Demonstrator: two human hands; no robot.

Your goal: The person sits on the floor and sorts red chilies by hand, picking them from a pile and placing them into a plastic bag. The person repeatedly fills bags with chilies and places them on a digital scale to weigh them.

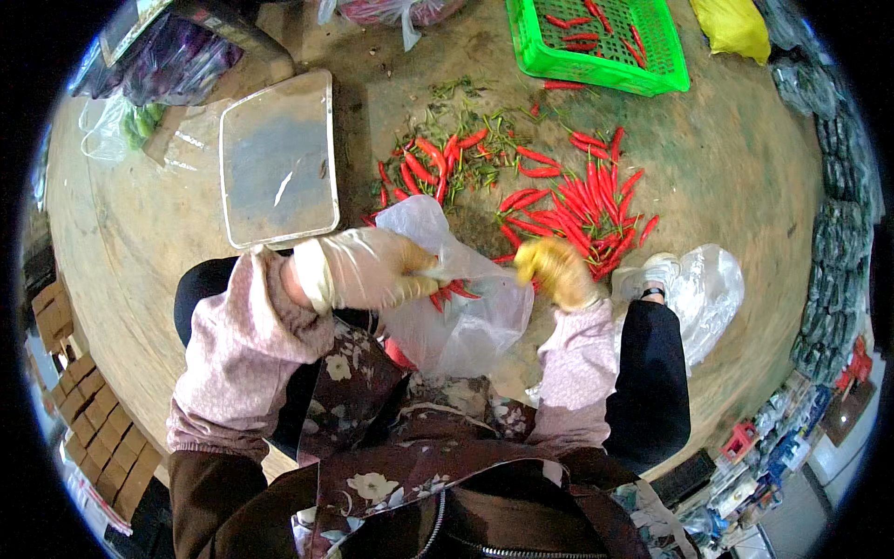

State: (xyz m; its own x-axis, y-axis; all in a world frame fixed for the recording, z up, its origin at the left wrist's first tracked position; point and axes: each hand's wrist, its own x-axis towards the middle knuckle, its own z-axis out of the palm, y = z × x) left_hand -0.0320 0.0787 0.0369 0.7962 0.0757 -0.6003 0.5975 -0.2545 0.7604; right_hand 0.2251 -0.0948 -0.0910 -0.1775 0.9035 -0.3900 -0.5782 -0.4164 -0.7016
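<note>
My left hand point(377, 269), in a pale glove with yellowed fingers, grips the rim of a clear plastic bag point(475, 321) that hangs over my lap. A few red chilies point(454, 290) show beside its fingers at the bag. My right hand point(555, 271), in a yellow-stained glove, is at the bag's right edge; its fingers are curled and blurred, and whether they hold anything is unclear. Beyond it, a heap of red chilies with green stems point(594, 202) lies on the floor. A smaller group of chilies point(422, 164) lies to the left among loose green stems point(482, 133).
A green plastic basket point(594, 70) holding some chilies stands at the back. The metal platform of a scale point(279, 161) is at the left. A yellow bag point(733, 28) lies at back right, a clear plastic bag point(709, 300) by my right foot, and cardboard boxes point(105, 433) at lower left.
</note>
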